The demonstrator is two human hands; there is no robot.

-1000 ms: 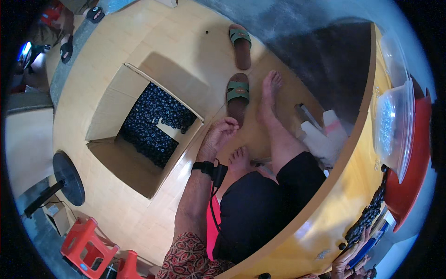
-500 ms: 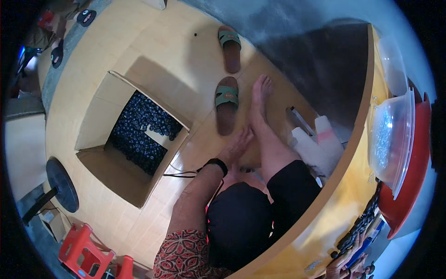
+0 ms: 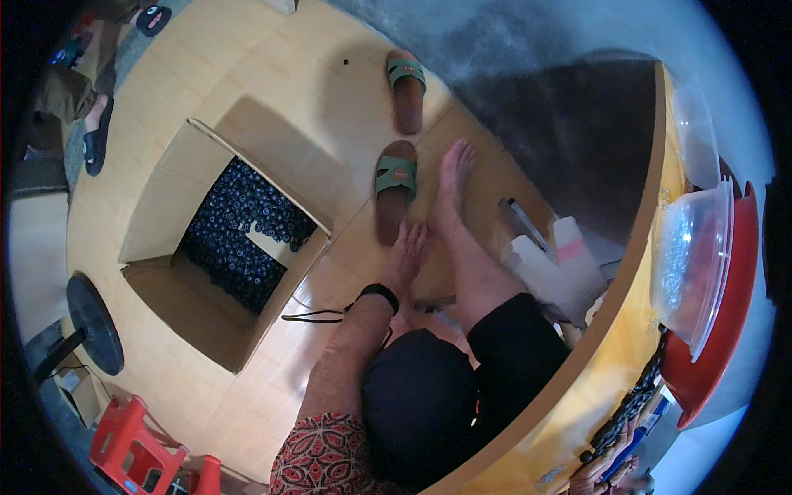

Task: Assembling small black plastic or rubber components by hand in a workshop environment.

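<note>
Left hand perhaps touches sandal, near carton.

The lower edge cuts off your right hand; exactly what it touches is too small to tell.

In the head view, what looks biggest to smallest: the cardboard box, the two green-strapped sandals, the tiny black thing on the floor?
1. Cardboard box
2. Lower sandal and upper sandal: similar; nearness to the camera makes their order unsure
3. Tiny black thing
</note>
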